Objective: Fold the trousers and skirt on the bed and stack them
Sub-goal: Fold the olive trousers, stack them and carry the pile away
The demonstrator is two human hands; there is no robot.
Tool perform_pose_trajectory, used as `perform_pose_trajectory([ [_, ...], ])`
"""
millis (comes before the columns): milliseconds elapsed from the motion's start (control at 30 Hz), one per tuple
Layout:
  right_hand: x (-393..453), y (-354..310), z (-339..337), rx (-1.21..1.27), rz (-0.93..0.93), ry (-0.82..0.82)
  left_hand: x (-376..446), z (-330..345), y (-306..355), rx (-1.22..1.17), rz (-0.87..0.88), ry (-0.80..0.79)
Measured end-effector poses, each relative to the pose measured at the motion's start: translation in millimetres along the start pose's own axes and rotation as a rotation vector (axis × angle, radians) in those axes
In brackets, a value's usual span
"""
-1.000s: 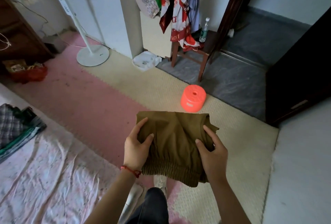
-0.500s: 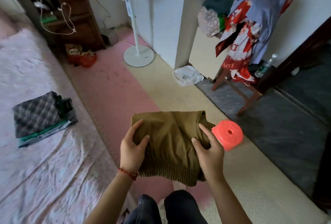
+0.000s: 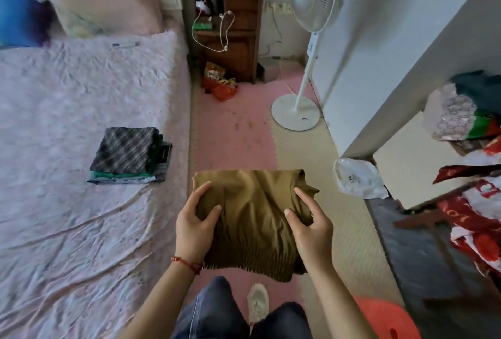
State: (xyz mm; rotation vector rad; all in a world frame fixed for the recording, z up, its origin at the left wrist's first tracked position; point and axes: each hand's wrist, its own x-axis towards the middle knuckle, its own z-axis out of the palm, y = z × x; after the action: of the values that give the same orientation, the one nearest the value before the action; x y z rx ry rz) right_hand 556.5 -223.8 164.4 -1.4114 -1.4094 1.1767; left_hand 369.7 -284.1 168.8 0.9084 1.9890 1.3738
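Note:
I hold a folded olive-brown garment (image 3: 252, 216) with an elastic waistband in front of me, above the floor beside the bed. My left hand (image 3: 193, 226) grips its left side, thumb on top. My right hand (image 3: 311, 226) grips its right side the same way. On the bed (image 3: 67, 230), to the left, lies a stack of folded clothes (image 3: 130, 155) with a grey plaid piece on top and green and grey layers beneath.
A standing fan (image 3: 301, 100) is by the white wall. A brown shelf unit (image 3: 233, 29) stands past the bed's corner, a red snack bag (image 3: 219, 83) at its foot. An orange stool (image 3: 385, 319) sits lower right, clothes (image 3: 477, 203) piled on a chair to the right.
My view has swung left toward the bed, so the folded stack and pillows have come into sight. Both hands keep the same grip on the olive garment.

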Motion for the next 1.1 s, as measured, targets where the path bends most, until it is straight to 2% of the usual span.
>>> perform_pose_trajectory([
  [333, 138, -20, 69, -0.02, -0.025, -0.177, 122, 13, 5, 0.017, -0.092, 0.146],
  [767, 325, -82, 236, -0.057, -0.083, -0.317, 350, -28, 4, -0.088, -0.134, 0.289],
  [933, 369, -105, 296, -0.048, -0.116, -0.452, 394, -49, 1, -0.111, -0.201, 0.41],
  [1100, 408, -115, 372, -0.064, -0.158, -0.71, 425, -72, -15, -0.113, -0.289, 0.644],
])
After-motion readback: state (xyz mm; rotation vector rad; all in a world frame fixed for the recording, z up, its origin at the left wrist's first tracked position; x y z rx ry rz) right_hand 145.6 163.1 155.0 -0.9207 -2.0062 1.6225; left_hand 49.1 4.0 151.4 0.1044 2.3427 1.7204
